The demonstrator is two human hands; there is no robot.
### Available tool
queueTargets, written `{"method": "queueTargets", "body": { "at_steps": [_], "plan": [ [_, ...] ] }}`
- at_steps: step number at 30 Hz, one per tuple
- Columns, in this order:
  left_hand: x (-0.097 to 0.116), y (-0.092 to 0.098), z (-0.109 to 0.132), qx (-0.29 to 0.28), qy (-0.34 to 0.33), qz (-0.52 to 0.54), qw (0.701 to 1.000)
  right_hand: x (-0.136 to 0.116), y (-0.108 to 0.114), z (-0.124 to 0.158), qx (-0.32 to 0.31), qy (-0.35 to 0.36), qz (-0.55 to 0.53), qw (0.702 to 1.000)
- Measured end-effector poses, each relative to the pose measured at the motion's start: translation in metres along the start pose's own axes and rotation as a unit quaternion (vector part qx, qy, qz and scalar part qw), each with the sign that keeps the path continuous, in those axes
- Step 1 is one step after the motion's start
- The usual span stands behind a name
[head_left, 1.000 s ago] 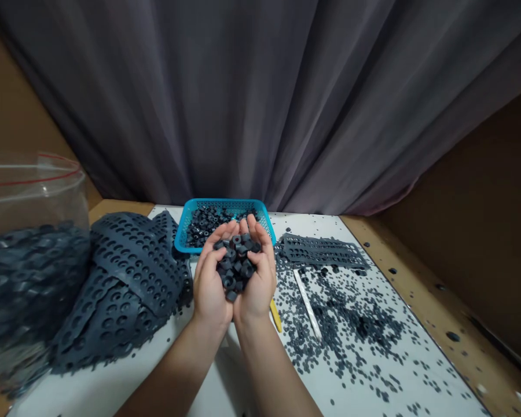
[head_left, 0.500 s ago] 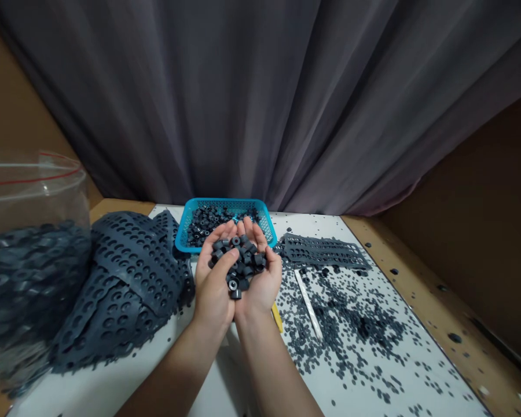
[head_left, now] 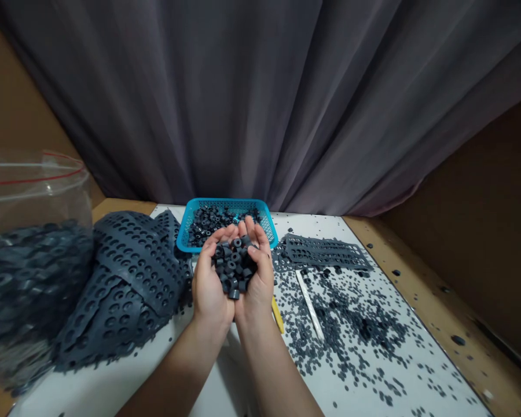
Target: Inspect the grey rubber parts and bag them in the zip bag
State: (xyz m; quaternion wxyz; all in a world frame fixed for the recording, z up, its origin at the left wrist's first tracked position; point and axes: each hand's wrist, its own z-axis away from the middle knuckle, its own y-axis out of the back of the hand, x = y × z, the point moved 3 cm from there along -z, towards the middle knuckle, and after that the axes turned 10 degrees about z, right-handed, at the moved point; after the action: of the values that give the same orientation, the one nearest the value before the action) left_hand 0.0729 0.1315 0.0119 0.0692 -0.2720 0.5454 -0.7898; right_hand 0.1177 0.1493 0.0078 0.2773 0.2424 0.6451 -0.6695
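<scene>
Grey curtain (head_left: pixel 243 98) at twelve o'clock; left hand (head_left: pixel 210 294) and right hand (head_left: pixel 256 292) cup black hollow cylinders (head_left: pixel 233 267) together, presumably against spilling.

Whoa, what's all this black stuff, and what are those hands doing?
Someone's left hand and right hand are cupped together, holding a heap of small dark pieces, some with holes. Similar-looking ones are in the blue basket just beyond and the clear bag on the left. Tiny dark bits lie scattered on the right.

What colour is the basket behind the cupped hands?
The basket is bright blue, seen best in the head view.
</scene>
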Motion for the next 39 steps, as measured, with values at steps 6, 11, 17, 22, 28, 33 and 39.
{"method": "queueTargets", "body": {
  "at_steps": [6,11,17,22,28,33,39],
  "plan": [
    [0.001,-0.002,0.0,0.03,0.015,0.029,0.999,-0.001,-0.001,-0.001,0.041,-0.008,-0.029,0.999],
    [0.002,-0.001,-0.001,0.013,0.003,0.027,1.0,0.0,-0.001,-0.002,0.03,-0.006,-0.022,0.999],
    [0.001,0.0,-0.001,-0.018,0.013,0.014,1.0,-0.006,-0.003,0.004,0.002,0.06,0.05,0.997],
    [-0.006,0.005,-0.002,-0.044,0.017,-0.081,0.996,-0.015,-0.005,0.007,-0.018,0.108,0.231,0.967],
    [-0.012,0.008,0.003,-0.121,-0.056,-0.217,0.967,-0.021,0.001,0.001,0.018,0.102,0.278,0.955],
    [-0.012,0.006,0.014,-0.12,-0.087,-0.269,0.952,-0.024,0.0,0.001,0.011,0.108,0.294,0.95],
    [-0.019,0.013,0.01,-0.051,0.002,-0.243,0.969,-0.022,0.007,-0.003,0.083,0.1,0.324,0.937]
  ]
}}
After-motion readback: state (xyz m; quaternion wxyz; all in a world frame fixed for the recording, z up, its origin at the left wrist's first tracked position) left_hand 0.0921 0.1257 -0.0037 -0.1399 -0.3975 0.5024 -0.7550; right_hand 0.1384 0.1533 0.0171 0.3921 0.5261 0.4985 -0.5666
